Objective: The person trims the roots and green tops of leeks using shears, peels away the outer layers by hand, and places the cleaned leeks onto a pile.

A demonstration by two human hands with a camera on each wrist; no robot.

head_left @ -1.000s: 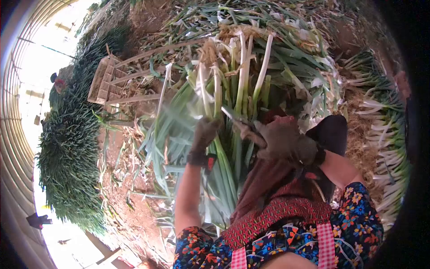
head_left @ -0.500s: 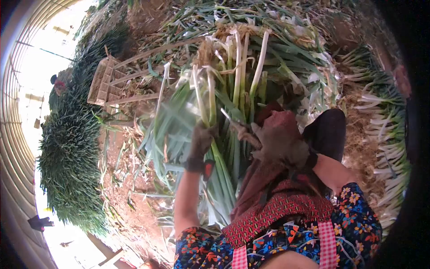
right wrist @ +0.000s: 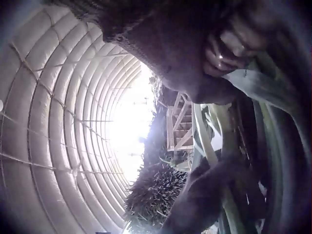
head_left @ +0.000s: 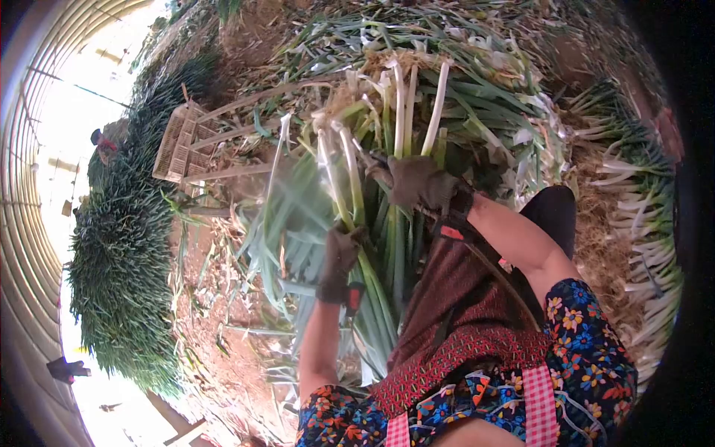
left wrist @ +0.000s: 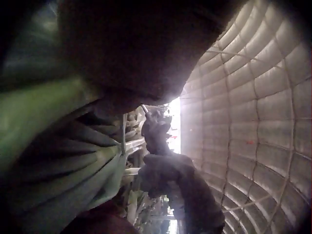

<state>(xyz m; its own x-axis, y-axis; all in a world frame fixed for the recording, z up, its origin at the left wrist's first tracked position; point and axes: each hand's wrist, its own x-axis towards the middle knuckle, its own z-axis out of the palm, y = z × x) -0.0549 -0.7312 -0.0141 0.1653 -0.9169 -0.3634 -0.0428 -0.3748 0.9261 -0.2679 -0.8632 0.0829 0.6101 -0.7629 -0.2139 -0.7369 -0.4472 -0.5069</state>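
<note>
My gloved left hand (head_left: pixel 339 261) grips a few green onions (head_left: pixel 334 182) around the stalks, their white stems and roots pointing away and the leaves trailing back toward the lap. My gloved right hand (head_left: pixel 424 186) holds a slim blow gun (head_left: pixel 378 173), and a hose (head_left: pixel 500 279) runs back from that hand across the apron. The blow gun's tip is close beside the white stems of the gripped onions. In the right wrist view, curled fingers (right wrist: pixel 234 48) wrap the tool, and the left hand (right wrist: pixel 204 195) shows below. The left wrist view is mostly dark glove.
More onions (head_left: pixel 436 112) lie beyond the hands, among heaps of leaves. At the left stands a wooden crate-like frame (head_left: pixel 179 141) with long bars, beside a big mound of green leaves (head_left: pixel 123 283). A row of white-stemmed onions (head_left: pixel 633 216) lies at the right.
My right hand has moved forward and left with the blow gun, from over the lap to beside the white stems. My left hand keeps its grip, slightly closer to the body.
</note>
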